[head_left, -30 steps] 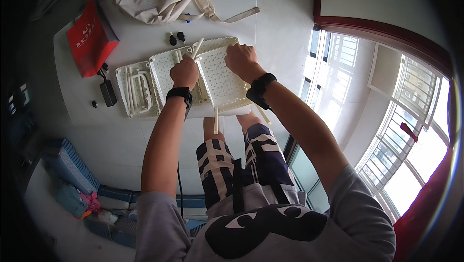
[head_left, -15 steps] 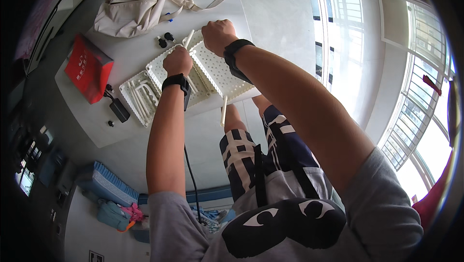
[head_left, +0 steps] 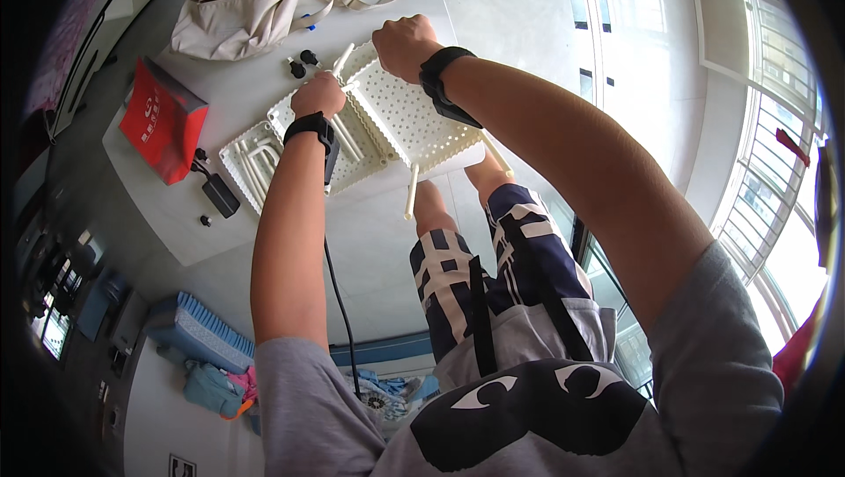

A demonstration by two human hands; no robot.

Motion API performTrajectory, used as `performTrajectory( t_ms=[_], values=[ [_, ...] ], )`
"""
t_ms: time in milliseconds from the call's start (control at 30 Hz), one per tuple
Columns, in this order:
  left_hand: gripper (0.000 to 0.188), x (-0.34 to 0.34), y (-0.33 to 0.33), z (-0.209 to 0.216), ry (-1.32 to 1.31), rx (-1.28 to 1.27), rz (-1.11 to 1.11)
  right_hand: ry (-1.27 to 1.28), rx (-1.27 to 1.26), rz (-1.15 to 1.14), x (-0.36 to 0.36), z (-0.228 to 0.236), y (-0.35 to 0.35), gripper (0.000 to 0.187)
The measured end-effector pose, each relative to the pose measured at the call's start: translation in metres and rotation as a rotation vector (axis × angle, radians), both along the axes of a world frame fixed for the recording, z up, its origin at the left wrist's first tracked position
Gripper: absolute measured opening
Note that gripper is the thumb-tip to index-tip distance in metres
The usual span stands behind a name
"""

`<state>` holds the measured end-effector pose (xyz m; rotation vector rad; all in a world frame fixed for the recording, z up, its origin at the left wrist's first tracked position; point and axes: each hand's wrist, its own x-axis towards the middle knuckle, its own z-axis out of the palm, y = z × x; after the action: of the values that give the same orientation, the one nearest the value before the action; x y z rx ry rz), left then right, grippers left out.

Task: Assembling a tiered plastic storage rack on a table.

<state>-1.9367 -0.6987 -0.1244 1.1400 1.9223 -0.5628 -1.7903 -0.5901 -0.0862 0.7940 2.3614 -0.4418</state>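
Left hand (head_left: 319,95), left of rightmost tray (head_left: 409,116): fingertips hidden. Right hand (head_left: 407,44): covers part of tray's far edge. Backpack (head_left: 245,6), beyond tray: cut off at top. Leftmost basket (head_left: 238,179): partly behind forearm (head_left: 290,248).

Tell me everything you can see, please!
Trays: three, cream, along table's near edge
Rods: several, cream, in and on trays
Table: one, white, under trays
Backpack: one, beige, table's far end
Bag: one, red, table's left
Box: one, black, beside bag
Knobs: two, black, between backpack and trays
Cloths: several, blue and pink, lower left
Windows: count unclear, bright, right
Cord: one, black, lower middle
Wristbands: two, black, worn
Shirt: one, grey, bottom
Shorts: one pair, dark and beige, lower middle
Left hand: one, bare, at middle tray
Right hand: one, bare, by right tray
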Motion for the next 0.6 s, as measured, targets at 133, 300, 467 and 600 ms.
performTrajectory(
  t_ms=[133,300,467,600],
  values=[
    [0.037,-0.031,-0.014,0.019,-0.222,0.098,0.212,0.037,0.090,0.031,0.009,0.006,-0.011,0.029],
    [0.021,-0.055,-0.065,0.055,-0.629,0.729,0.704,0.768,-0.291,-0.608,0.067,0.039,0.034,0.043],
    [0.034,-0.004,-0.185,0.015,-0.517,0.629,1.570,0.278,-0.489,-0.970,0.157,-0.071,-0.017,0.052],
    [0.044,0.097,-0.225,-0.029,-0.451,0.415,1.557,0.126,-0.575,-0.928,0.190,-0.131,-0.073,0.079]
  ],
)
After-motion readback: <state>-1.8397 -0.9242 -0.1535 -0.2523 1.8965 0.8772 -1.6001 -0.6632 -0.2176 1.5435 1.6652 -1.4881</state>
